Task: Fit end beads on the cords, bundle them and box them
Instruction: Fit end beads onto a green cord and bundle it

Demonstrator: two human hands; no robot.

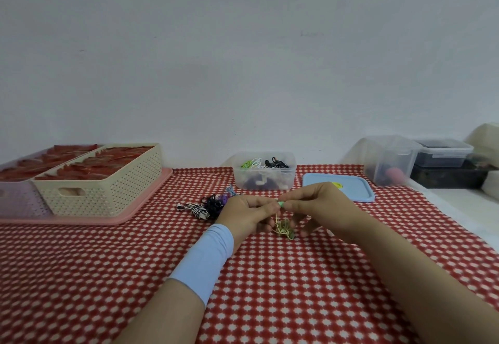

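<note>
On the red-checked counter, nearer than a cream basket, a clear tub and a blue lid, the left grip pinches a yellow cord hanging tangled between the hands, while the right grip pinches the green bead at its top.

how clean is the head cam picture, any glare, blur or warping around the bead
Head view: the light is soft and even with no glare, only faint shadow under the left hand and right hand. The green bead pinched between them is tiny and slightly soft, and the yellow cord below it is blurred. Wide-angle stretch enlarges the forearms at the bottom, and the clear tub near the right edge looks hazy.
</note>
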